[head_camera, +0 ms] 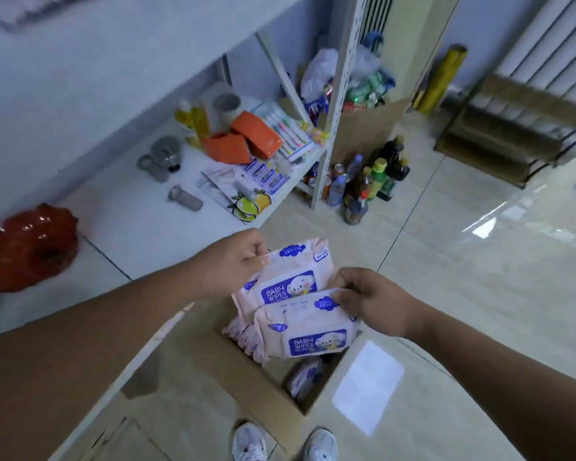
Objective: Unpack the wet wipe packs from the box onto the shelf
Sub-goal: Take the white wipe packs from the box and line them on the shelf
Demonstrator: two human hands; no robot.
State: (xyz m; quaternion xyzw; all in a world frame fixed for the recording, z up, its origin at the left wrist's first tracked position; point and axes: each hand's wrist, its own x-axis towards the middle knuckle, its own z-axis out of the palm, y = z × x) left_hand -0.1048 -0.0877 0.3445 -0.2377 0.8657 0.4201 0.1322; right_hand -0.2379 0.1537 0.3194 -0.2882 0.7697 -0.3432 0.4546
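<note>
Open box (233, 371) (wipe packs (305, 377) inside); left hand (233, 261) and right hand (373, 299) each grip one.

Soft pink plastic film, faintly shiny and crinkled, on both wipe packs (291, 277) in the grip. Below the grip, matt brown cardboard box (246, 371) with a smooth white paper label (368, 387). Beyond it, glossy pale floor tiles (479, 261) and matt white shelf (137, 214).

Head-worn view, steeply down, close over box (233, 371)
</note>
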